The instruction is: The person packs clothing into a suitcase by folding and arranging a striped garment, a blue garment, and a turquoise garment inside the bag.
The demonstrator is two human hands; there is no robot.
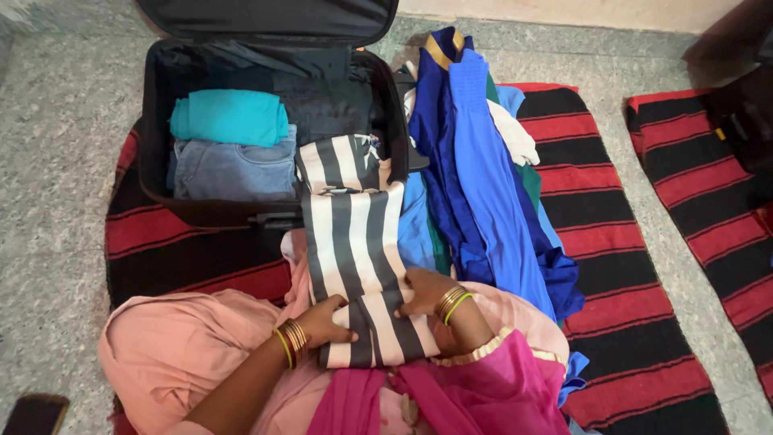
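**Two hands hold a striped cloth by an open suitcase**

A person sits on the floor, and we look down at their lap. Both hands press on a long cloth with black and white stripes [354, 242]. The left hand [326, 322] grips the cloth on its left edge, with fingers curled over it. The right hand [423, 292] lies on the right edge, with fingers bent onto the cloth. Both wrists wear gold and green bangles [291, 341].

The striped cloth is long. Its near end lies on the person's lap, between the two hands. Its far end runs up over the front wall of the suitcase and lies inside it.

The suitcase [161, 161] is black and stands open, with its lid [266, 16] tipped back. Inside, on the left, a teal folded cloth [229, 117] sits behind folded blue jeans [233, 171]. They touch each other.

Just right of the suitcase is a heap of blue clothes [483, 185]. A white piece [514, 137] lies on top of the heap. The heap touches the striped cloth along its right side.

Under all of it is a red and black striped mat [612, 242]. A second mat [708, 193] like it lies to the right, with grey floor [56, 121] between them. The person wears pale pink clothes [177, 346] and a bright pink scarf [483, 395]. A dark phone [34, 415] lies on the floor at the bottom left.
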